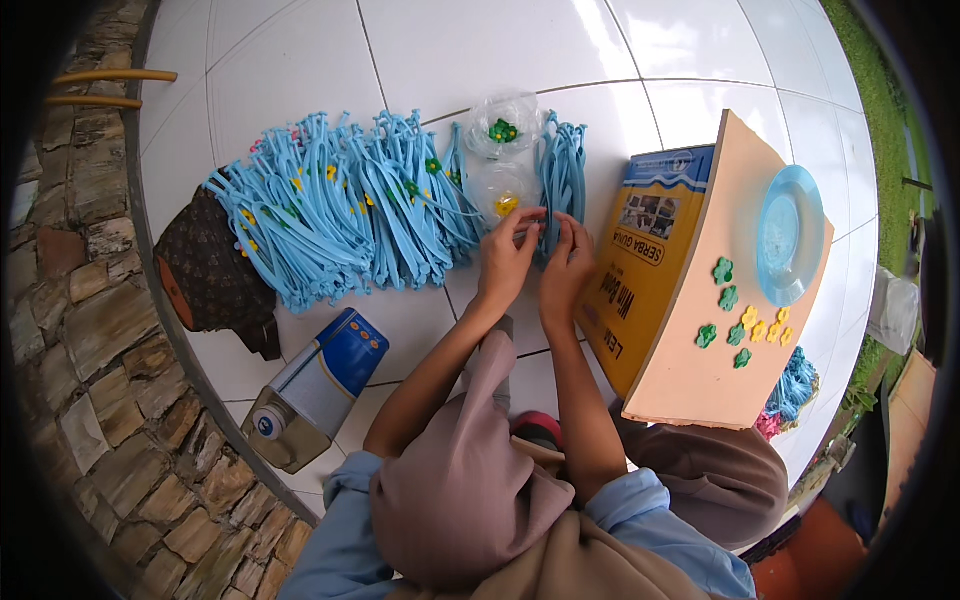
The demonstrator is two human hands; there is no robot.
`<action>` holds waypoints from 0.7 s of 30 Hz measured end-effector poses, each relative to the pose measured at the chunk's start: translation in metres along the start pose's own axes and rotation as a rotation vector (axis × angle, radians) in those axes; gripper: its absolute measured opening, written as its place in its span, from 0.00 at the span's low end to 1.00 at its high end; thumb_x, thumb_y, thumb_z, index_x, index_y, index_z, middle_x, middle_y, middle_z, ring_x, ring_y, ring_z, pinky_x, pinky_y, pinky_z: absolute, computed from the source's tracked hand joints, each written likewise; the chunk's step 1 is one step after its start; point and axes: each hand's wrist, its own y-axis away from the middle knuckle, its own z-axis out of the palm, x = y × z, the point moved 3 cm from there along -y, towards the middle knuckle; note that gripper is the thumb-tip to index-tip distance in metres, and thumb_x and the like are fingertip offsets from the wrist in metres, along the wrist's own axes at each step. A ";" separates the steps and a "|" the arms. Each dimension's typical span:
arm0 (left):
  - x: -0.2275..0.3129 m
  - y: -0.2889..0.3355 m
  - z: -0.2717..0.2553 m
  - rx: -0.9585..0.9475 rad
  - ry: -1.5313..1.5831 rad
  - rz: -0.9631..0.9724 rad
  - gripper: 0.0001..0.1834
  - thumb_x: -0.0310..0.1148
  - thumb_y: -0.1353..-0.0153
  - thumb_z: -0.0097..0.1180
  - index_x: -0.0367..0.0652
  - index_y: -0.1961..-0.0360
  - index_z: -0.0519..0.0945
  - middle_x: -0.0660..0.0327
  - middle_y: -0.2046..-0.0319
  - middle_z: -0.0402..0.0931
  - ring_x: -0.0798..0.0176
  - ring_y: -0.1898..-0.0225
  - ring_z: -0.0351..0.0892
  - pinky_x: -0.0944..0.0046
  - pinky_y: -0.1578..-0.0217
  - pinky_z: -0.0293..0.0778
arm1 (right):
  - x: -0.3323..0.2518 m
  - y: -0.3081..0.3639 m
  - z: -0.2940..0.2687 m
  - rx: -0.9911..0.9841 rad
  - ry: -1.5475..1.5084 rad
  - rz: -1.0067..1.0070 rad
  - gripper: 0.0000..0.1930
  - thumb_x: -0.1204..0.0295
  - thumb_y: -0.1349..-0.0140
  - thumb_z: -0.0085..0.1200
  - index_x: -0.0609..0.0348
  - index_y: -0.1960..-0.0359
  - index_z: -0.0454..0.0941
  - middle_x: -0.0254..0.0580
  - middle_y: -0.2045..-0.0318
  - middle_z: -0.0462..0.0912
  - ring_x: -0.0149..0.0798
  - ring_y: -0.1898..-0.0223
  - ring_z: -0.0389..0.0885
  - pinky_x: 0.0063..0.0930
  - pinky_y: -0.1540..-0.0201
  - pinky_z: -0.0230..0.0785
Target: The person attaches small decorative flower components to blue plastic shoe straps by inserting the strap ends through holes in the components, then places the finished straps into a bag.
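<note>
The bare left hand [506, 262] and bare right hand [567, 266] are held near each other, fingers [526, 214] bent, bare forearms [428, 382] outstretched.

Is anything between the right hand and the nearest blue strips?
Nothing visible. The right hand overlaps the near end of the blue strips in view, contact unclear; the yellow box stands off to the right.

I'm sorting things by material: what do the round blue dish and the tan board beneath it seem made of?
Blue dish: probably plastic, possibly glass; glossy, with a translucent rim catching highlights. Tan board: cardboard or thin wood, matte; its even, shine-free face leaves that open.
</note>
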 end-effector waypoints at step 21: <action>0.200 0.058 -0.047 0.158 -0.260 0.760 0.16 0.20 0.43 0.40 0.39 0.53 0.71 0.53 0.53 0.69 0.62 0.53 0.70 0.66 0.58 0.69 | -0.199 0.039 -0.135 -0.148 -0.128 -0.426 0.23 0.82 0.47 0.51 0.57 0.47 0.63 0.43 0.68 0.77 0.35 0.70 0.75 0.27 0.66 0.70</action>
